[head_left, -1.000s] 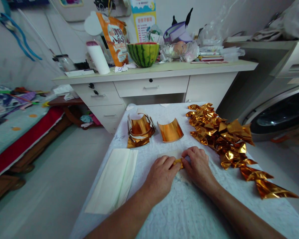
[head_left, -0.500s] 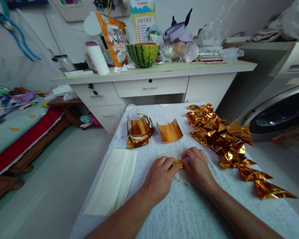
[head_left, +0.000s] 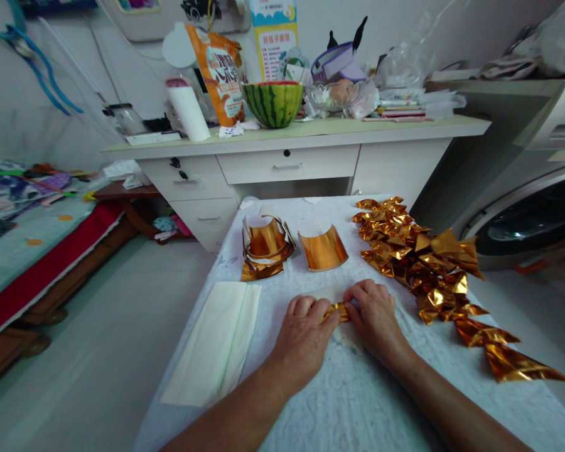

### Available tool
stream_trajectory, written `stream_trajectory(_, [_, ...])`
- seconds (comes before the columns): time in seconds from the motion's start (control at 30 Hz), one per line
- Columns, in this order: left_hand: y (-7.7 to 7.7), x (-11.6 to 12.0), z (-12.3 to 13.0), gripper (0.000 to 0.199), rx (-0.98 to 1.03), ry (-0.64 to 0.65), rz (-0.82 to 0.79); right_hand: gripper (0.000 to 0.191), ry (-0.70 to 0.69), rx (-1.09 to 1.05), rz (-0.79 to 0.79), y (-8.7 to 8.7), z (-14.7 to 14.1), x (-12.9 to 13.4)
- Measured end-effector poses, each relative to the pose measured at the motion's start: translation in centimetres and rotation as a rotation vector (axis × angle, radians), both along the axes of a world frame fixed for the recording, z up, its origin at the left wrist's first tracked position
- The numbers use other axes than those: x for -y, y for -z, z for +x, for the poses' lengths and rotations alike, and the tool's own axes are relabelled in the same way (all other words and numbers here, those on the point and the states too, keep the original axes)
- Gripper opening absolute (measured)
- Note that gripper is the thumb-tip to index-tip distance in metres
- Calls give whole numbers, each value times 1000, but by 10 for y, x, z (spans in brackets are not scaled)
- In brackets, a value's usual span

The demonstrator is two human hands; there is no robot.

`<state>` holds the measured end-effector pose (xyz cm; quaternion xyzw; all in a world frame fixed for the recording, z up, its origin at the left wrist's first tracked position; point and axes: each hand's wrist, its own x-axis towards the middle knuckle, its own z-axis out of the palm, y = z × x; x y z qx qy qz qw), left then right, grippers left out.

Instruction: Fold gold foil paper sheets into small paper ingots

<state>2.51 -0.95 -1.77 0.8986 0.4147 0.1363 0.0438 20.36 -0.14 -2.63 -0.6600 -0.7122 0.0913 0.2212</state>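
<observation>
Left hand (head_left: 304, 336): pinching gold strip (head_left: 338, 312)
Right hand (head_left: 374, 317): gripping strip's opposite end
Technique: press evenly between both thumbs

Head-mounted view, directed forward and obliquely downward from above the near tabletop (head_left: 358, 402), toward a wall (head_left: 160, 88) beyond.

Cool, Diffuse Light with Edge Stretch

Illumination: moderate, bluish; source out of view. Sharp glare marks the crumpled, shiny gold foil twists (head_left: 445, 251). A soft sheen lies on the pale grey tiled floor (head_left: 136, 314). Shadow darkens the open rectangular recess (head_left: 296, 188) of the white wooden desk (head_left: 400, 166). Distortion: the boxy grey washing machine (head_left: 558, 135) stretches at the right edge. Fine print is soft.
</observation>
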Motion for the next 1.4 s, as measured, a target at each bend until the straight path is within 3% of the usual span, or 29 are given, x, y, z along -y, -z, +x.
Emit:
stream_trajectory(0.37, [0, 1, -4, 24, -54, 62, 22, 22, -209, -26, -13, -11, -2, 6])
stream_trajectory(0.57, [5, 18, -4, 34, -124, 36, 99, 9, -205, -4, -23, -16, -7, 9])
stream_trajectory(0.73, [15, 36, -2, 38, -167, -60, 171, 3, -187, 36, -32, -16, -9, 11])
stream_trajectory(1.1, [9, 46, -12, 58, -169, -157, 213, 15, -186, 99, -25, -15, -11, 13])
stream_trajectory(1.4, [9, 51, -20, 50, -176, -169, 231, 25, -137, 179, 12, -13, -17, 13])
